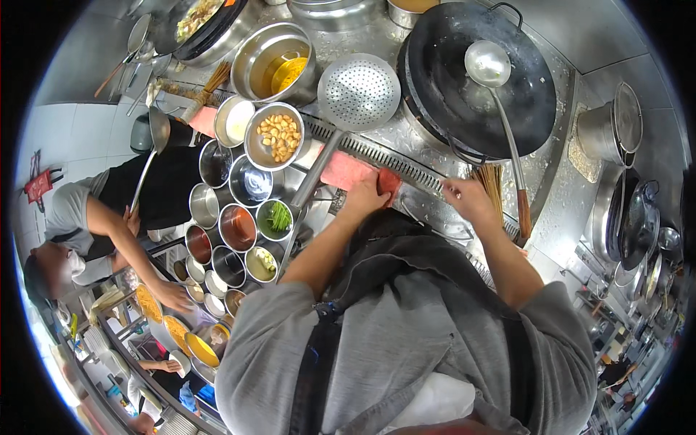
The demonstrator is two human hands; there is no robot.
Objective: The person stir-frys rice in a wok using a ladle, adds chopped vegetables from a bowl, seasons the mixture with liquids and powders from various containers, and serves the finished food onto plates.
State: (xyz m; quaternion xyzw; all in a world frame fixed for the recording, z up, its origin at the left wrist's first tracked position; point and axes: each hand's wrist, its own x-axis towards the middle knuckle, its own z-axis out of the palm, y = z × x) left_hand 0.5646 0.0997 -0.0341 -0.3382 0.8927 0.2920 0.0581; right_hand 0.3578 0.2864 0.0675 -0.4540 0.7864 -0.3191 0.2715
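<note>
My left hand (370, 194) rests on a folded pink-red cloth (346, 171) at the stove's front edge, its fingers gripping the darker red end. My right hand (466, 198) is raised near the slotted drain grate (405, 161), with its fingers curled; whether it holds anything small cannot be told. Just right of it stands a bamboo wok brush (488, 187). Beyond is a black wok (435, 70), where a steel ladle (488, 64) lies with its wooden handle over the near rim. A round perforated strainer (359, 91) sits left of the wok.
Left of me are a steel bowl of garlic cloves (279, 136), a pot with yellow oil (255, 65) and several seasoning containers (237, 227). A co-worker (103, 217) holding a ladle (159, 130) reaches over them. A lidded steel pot (598, 136) stands at right.
</note>
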